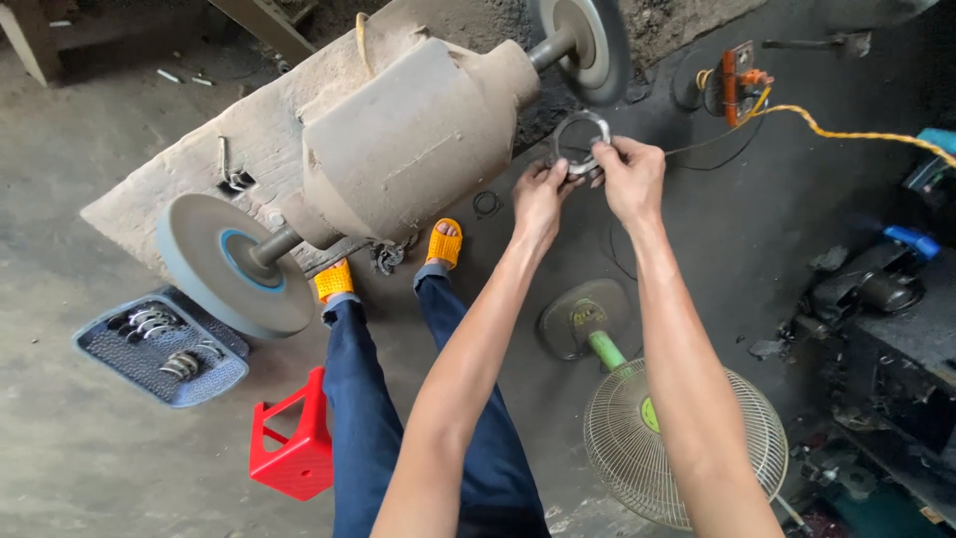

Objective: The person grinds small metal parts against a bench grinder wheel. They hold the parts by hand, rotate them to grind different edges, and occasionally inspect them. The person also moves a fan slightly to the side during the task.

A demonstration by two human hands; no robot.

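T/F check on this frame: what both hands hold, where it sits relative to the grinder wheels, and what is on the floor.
1. Both hands hold one metal ring. True: the left hand and right hand grip the metal ring together.
2. The ring is at the big grey wheel on the left. False: it is just below the far wheel; the big grey wheel is untouched.
3. A red stool stands on the floor. True: the red stool is beside the person's leg.
4. The blue tray is empty. False: the blue tray holds several metal rings.
5. The fan stands upright. False: the fan lies on the floor.
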